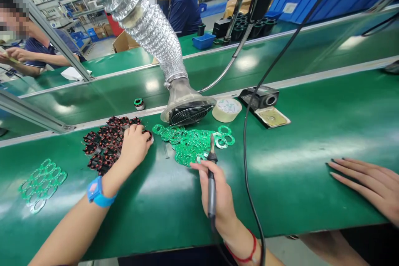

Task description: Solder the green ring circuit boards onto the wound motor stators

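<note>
My left hand [134, 144], with a blue wristband, rests on a pile of black and copper wound coils [104, 143], its fingers curled over one at the pile's right edge. My right hand [218, 193] is closed around a soldering iron [212, 174], tip pointing up toward a heap of green ring-shaped circuit boards [190, 143]. The iron's black cable [249, 174] runs up across the green bench [296, 174].
A silver fume duct with a fan mouth [188, 110] stands behind the boards, beside a tape roll [226, 109] and a soldering station [260, 97]. More green boards [40, 183] lie at left. Another person's hand [370, 185] lies flat at right. Two people sit beyond the conveyor.
</note>
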`<state>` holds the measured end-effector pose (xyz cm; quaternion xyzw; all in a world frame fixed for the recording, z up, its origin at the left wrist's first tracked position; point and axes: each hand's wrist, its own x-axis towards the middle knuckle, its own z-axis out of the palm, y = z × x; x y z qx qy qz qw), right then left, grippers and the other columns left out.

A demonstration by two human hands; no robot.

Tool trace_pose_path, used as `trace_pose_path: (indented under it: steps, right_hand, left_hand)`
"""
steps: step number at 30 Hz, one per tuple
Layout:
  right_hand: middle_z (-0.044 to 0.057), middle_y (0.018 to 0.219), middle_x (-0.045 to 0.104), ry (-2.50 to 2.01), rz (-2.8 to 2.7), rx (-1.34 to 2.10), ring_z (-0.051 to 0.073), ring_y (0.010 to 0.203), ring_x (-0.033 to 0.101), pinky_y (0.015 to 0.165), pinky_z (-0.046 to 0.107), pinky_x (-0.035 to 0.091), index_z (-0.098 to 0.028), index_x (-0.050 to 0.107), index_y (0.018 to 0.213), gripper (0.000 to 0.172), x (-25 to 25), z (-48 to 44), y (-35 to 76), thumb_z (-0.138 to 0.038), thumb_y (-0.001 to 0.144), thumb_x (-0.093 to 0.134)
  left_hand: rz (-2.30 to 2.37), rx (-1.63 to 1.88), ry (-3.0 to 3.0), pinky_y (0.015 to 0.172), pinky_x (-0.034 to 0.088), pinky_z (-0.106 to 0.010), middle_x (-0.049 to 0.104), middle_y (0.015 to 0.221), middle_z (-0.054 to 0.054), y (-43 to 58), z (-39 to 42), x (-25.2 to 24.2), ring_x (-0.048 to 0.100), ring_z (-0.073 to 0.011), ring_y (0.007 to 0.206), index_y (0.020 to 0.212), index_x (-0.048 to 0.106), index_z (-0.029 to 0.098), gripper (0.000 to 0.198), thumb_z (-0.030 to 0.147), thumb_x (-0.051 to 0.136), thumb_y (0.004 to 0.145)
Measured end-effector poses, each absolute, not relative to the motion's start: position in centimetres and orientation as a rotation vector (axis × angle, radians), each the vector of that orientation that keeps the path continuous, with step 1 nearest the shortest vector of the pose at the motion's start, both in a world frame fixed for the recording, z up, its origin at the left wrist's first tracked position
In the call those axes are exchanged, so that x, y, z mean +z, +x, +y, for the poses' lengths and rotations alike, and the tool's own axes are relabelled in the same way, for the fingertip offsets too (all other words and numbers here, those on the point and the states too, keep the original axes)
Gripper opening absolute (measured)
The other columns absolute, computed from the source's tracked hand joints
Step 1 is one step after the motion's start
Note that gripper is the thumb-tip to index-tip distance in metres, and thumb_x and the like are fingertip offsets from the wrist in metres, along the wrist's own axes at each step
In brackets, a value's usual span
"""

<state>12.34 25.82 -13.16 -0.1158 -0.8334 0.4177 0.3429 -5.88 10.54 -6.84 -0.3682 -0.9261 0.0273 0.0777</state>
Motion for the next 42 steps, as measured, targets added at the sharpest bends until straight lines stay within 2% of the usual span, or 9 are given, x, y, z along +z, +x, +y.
trace_pose_path:
  steps: [6,11,15,18,22,27,31,36,42]
  right_hand:
    - [0.015,0.102,0.06,-0.374,-2.432,0.741,0.028,0.093,0.058,0.077,0.046,0.051,-0.014,0.044,0.12,0.037,-13.3,25.6,11.0,-0.024,0.085,0.053]
    - [0.014,0.089,0.058,-0.407,-2.646,0.391,0.029,0.082,0.055,0.07,0.043,0.049,-0.009,0.046,0.12,0.05,-12.0,26.2,8.9,-0.035,0.081,0.063]
    - [0.013,0.087,0.059,-0.422,-2.754,0.298,0.03,0.082,0.056,0.071,0.042,0.048,-0.01,0.048,0.119,0.045,-12.1,26.6,8.0,-0.029,0.081,0.063]
    - [0.013,0.09,0.059,-0.333,-2.731,0.449,0.029,0.085,0.056,0.074,0.043,0.048,-0.011,0.046,0.121,0.042,-12.5,26.8,8.5,-0.019,0.082,0.058]
    - [0.012,0.096,0.059,0.048,-2.729,0.706,0.026,0.087,0.055,0.075,0.041,0.05,-0.015,0.042,0.125,0.043,-12.3,26.9,10.1,-0.013,0.083,0.049]
    - [0.014,0.123,0.054,0.361,-2.704,0.771,0.027,0.108,0.051,0.089,0.05,0.046,-0.02,0.039,0.126,0.05,-12.3,26.7,12.0,-0.003,0.08,0.041]
    - [0.013,0.106,0.062,0.176,-2.584,0.918,0.024,0.089,0.059,0.075,0.043,0.053,-0.018,0.04,0.124,0.042,-12.7,26.2,12.4,-0.02,0.085,0.055]
    - [0.005,0.097,0.067,0.227,-2.423,1.145,0.018,0.084,0.065,0.074,0.035,0.054,-0.025,0.045,0.118,0.03,-12.2,25.4,12.1,-0.014,0.09,0.046]
    - [0.003,0.093,0.063,-0.048,-2.293,1.6,0.014,0.077,0.065,0.07,0.028,0.056,-0.026,0.036,0.122,0.041,-12.0,25.4,12.5,-0.022,0.087,0.056]
  left_hand:
    - [-2.62,-0.15,-1.574,0.099,0.035,-0.055,0.046,0.133,-0.011,-1.4,8.5,-7.5,0.033,-0.0362,0.127,0.088,0.068,0.02,0.015,0.018,0.054,0.086]
    - [-2.737,-0.565,-1.628,0.106,0.033,-0.051,0.019,0.15,-0.011,0.3,5.1,-9.0,0.022,-0.03,0.136,0.126,0.047,0.025,0.047,0.004,0.044,0.084]
    - [-2.89,-0.829,-1.217,0.101,0.038,-0.051,0.038,0.132,-0.018,2.0,5.1,-11.0,0.038,-0.03,0.123,0.128,0.032,0.015,0.057,0.022,0.061,0.079]
    - [-2.925,-0.757,-1.037,0.09,0.042,-0.05,0.049,0.115,-0.013,3.1,6.8,-11.8,0.047,-0.0297,0.104,0.12,0.039,0.015,0.059,0.034,0.071,0.073]
    - [-2.941,-0.783,-1.043,0.084,0.043,-0.046,0.054,0.107,-0.011,2.6,8.7,-11.4,0.048,-0.0282,0.098,0.109,0.048,0.016,0.045,0.032,0.071,0.074]
    - [-2.951,-1.321,-1.245,0.095,0.041,-0.042,0.054,0.116,-0.009,1.3,8.3,-10.1,0.05,-0.024,0.109,0.118,0.044,0.018,0.044,0.023,0.063,0.079]
    - [-2.969,-1.624,-1.262,0.098,0.041,-0.039,0.054,0.119,-0.009,1.7,7.5,-9.4,0.052,-0.0229,0.112,0.121,0.039,0.02,0.049,0.025,0.064,0.078]
    - [-2.915,-1.77,-1.578,0.092,0.045,-0.034,0.056,0.114,-0.005,1.8,6.7,-8.6,0.055,-0.0195,0.104,0.119,0.044,0.02,0.044,0.027,0.063,0.079]
    - [-3.017,-1.349,-1.682,0.099,0.039,-0.037,0.054,0.119,-0.006,1.4,6.1,-7.8,0.05,-0.0212,0.112,0.124,0.044,0.022,0.052,0.016,0.061,0.075]
